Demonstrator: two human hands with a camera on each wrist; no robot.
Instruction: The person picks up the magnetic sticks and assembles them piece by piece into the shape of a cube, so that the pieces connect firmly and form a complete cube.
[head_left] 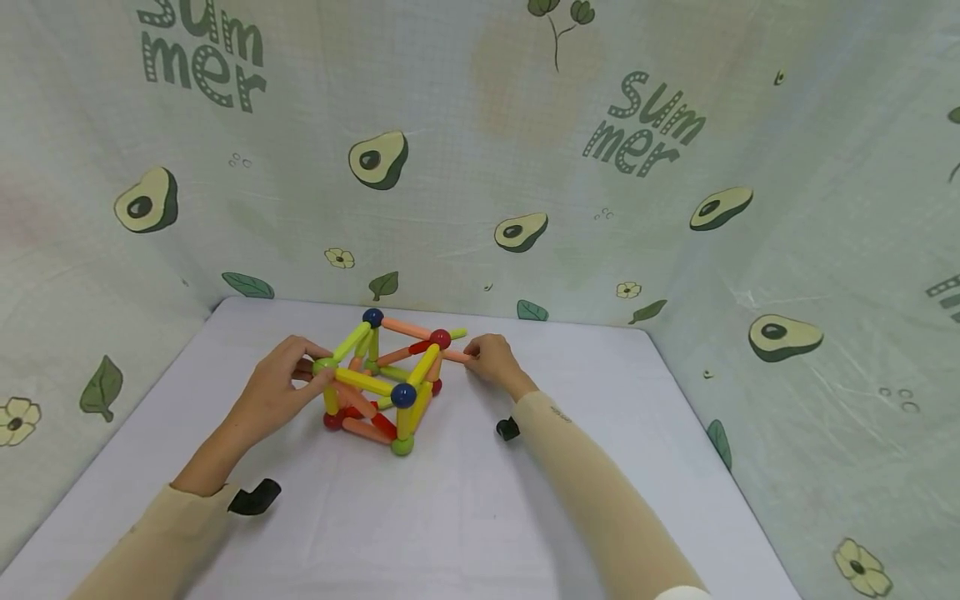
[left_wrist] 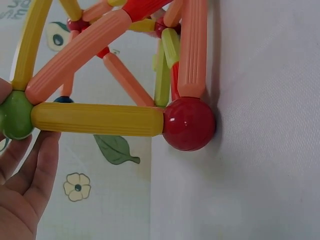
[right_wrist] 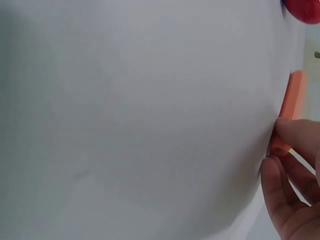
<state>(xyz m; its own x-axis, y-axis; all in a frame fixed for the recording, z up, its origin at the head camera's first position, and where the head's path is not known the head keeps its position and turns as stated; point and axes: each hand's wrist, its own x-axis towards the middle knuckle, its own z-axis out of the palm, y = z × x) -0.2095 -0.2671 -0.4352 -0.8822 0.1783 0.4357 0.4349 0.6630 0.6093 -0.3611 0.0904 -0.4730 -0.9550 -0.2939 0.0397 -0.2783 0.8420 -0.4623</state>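
Note:
A box-shaped frame (head_left: 363, 382) of coloured magnetic rods and balls stands on the table. My left hand (head_left: 281, 385) holds its upper left corner, fingers and thumb around a light green ball (left_wrist: 18, 116). Below that ball, a yellow rod (left_wrist: 97, 118) runs to a red ball (left_wrist: 190, 124) on the tabletop. To the right of the frame, my right hand (head_left: 495, 362) pinches an orange rod (right_wrist: 294, 92) near one end. Its far end points toward the frame's right side; whether they touch, I cannot tell.
The white table (head_left: 465, 517) extends around the frame on every side. A patterned cloth (head_left: 450, 100) hangs behind it and along both sides. A light green rod (head_left: 458, 333) shows behind the frame's upper red ball (head_left: 440, 338). Black wrist-camera parts (head_left: 255, 497) stick out by the sleeves.

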